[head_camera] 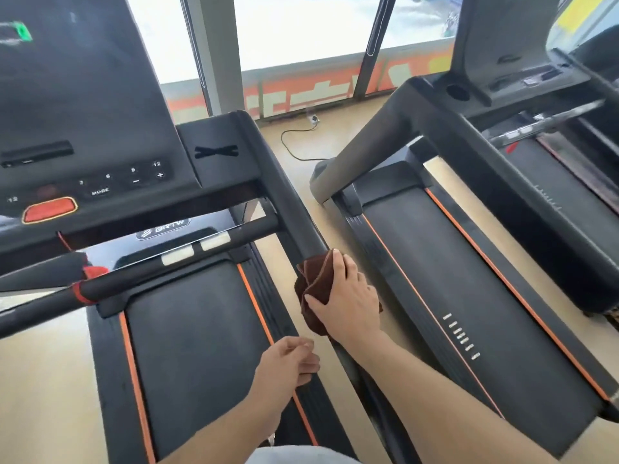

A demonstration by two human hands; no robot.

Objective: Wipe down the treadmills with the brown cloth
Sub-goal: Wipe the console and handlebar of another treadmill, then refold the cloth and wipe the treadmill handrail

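At the far left the near treadmill [187, 346] fills the view, its dark console [83, 128] carrying numbered keys, a MODE label and a red stop button [49, 209]. Below the console a black crossbar [160, 272] runs across with two pale pads on it and red tape wound round it near its left end. The black running belt lies beneath, edged by orange stripes on both sides.

Lower in the middle, the left hand [284, 366] hangs over the belt's right edge with fingers loosely curled, grasping nothing. Just right of it, the right side handrail [284, 195] slopes down from the console toward the person. The right hand [345, 296] clasps the brown cloth [313, 289] around this handrail, fingers and thumb wrapped over the bunched fabric, which is pressed against the rail.

Beyond the rail a strip of pale floor shows a black cable [294, 142] trailing to a socket near the window. Further right stands a second treadmill [469, 296], with its own orange-striped belt, grey upright and console partly cut off at the top right corner
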